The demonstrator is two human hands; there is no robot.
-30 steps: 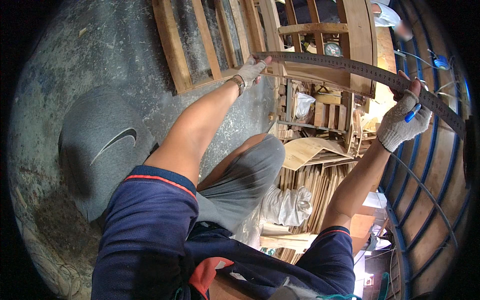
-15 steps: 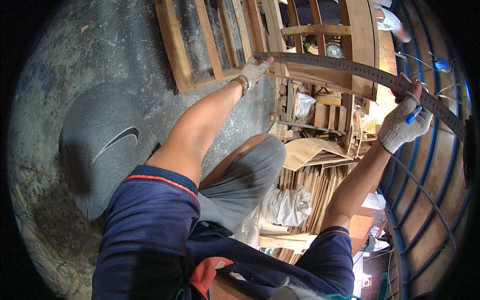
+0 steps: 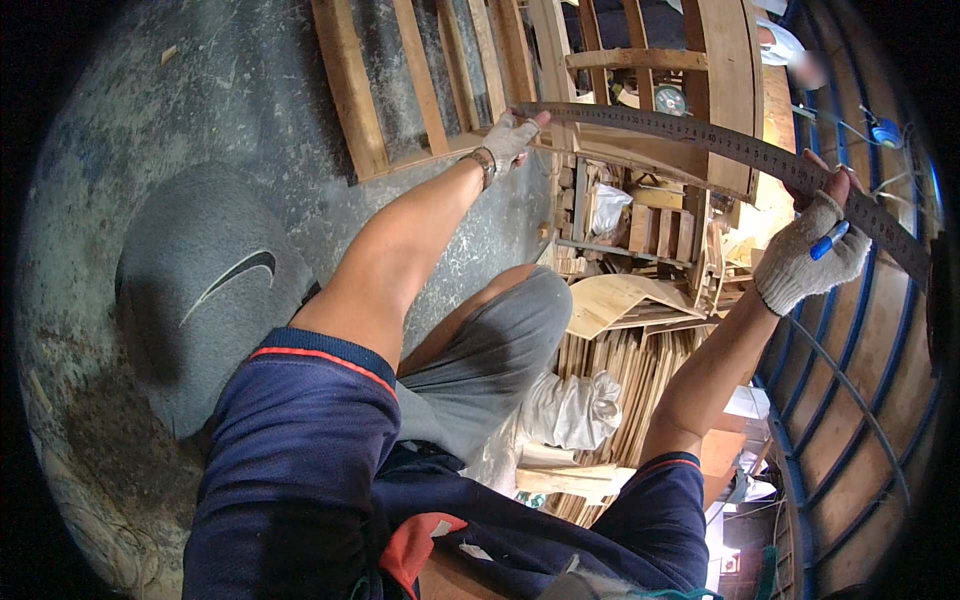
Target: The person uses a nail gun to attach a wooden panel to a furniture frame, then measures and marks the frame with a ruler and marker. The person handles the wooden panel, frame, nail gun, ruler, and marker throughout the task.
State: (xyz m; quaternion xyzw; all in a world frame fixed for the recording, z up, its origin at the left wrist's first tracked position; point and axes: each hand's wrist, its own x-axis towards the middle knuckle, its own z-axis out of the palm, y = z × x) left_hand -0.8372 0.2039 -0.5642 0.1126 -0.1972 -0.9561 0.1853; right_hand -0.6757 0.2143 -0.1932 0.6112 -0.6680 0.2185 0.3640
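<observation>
A long dark steel ruler (image 3: 690,132) with graduations stretches between my two hands, across the face of a slatted wooden frame (image 3: 400,165). My left hand (image 3: 507,142), in a light knit glove that leaves fingertips bare, is closed on the ruler's left end at the frame's lower rail. Farther right, my right hand (image 3: 815,245) wears a similar glove and grips the ruler, with the thumb pressed along it. A blue pen (image 3: 828,241) is tucked in that same hand. The ruler's right end runs past my right hand toward the dark rim of the view.
Below the frame stand stacked thin wood strips (image 3: 640,385), a curved plywood piece (image 3: 620,300) and a white sack (image 3: 575,412). Blue metal ribs (image 3: 830,420) line the right side. Another person (image 3: 785,48) is at the upper right.
Both hands keep hold of the ruler. My right hand and the frame sit slightly farther right in the view; otherwise little differs.
</observation>
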